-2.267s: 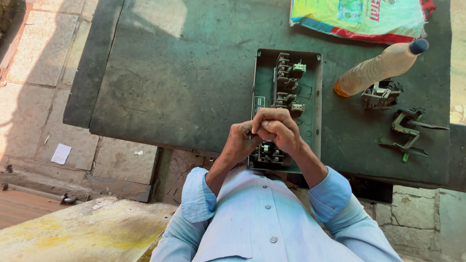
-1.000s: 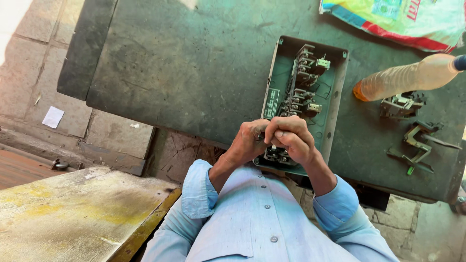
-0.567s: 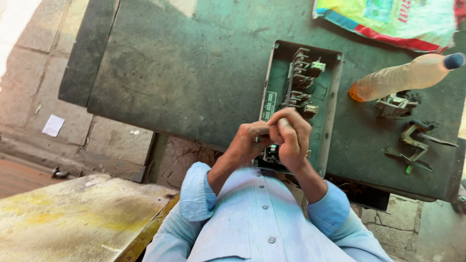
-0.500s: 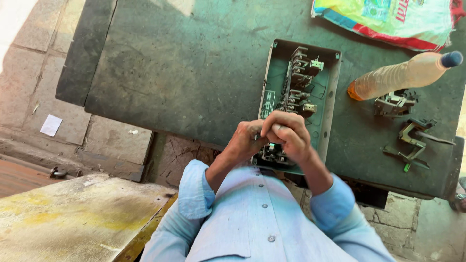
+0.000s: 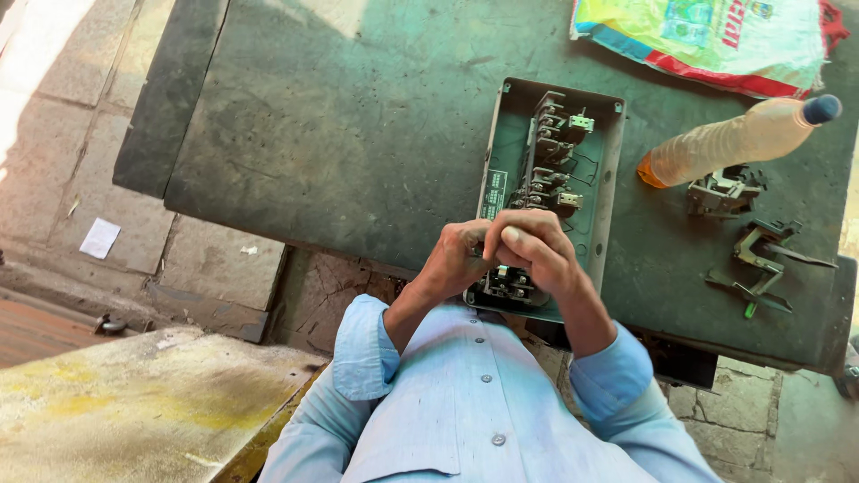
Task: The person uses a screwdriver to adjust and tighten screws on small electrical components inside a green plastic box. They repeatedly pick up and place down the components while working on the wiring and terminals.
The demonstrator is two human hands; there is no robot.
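Meeting over a rectangular metal switch box (image 5: 601, 170), left hand (image 5: 455, 259), right hand (image 5: 537, 252), grips hidden.

The left half of the table (image 5: 313, 134) is bare, so my hands can pass there. On the right side, the bottle (image 5: 738, 141), the metal parts (image 5: 756, 264) and the sack (image 5: 707, 40) at the far right corner block me.

The person wears a pale blue buttoned shirt (image 5: 465, 402) with long sleeves rolled up to mid-forearm, both hands bare.
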